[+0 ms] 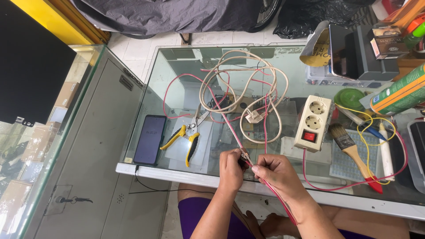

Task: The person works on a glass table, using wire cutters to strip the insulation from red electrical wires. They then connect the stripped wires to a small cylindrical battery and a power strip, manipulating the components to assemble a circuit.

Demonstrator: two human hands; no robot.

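**Two Hands Pinched a Thin Red Wire at the Glass Bench**

A person sat at a glass bench point(283, 188). Both hands were close together near the front edge of the bench. The left hand point(231, 168) was curled, with its fingers pinched on the end of a thin red wire point(230, 124). The right hand point(273, 173) was just beside it, and its fingers were pinched on the same wire. The two hands almost touched. I could not tell what the tiny part between the fingertips was.

The red wire ran up from the hands across the glass and looped near the middle of the bench. More of it ran down under the right wrist, toward the person's lap.

A white cable point(248, 84) lay in big loose loops on the glass, above the hands. Its white plug point(253, 117) lay inside the loops. To the left of the hands lay pliers with yellow handles point(186, 140). Just left of the pliers lay a dark phone point(150, 139), flat on the glass.

To the right of the hands stood a cream power strip point(313, 122) with two sockets and a red switch. Beside that lay a paint brush point(353, 152) with a wooden handle and a red tip. A thin yellow wire point(369, 132) curled over it. A green round lid point(349, 98) sat farther back.
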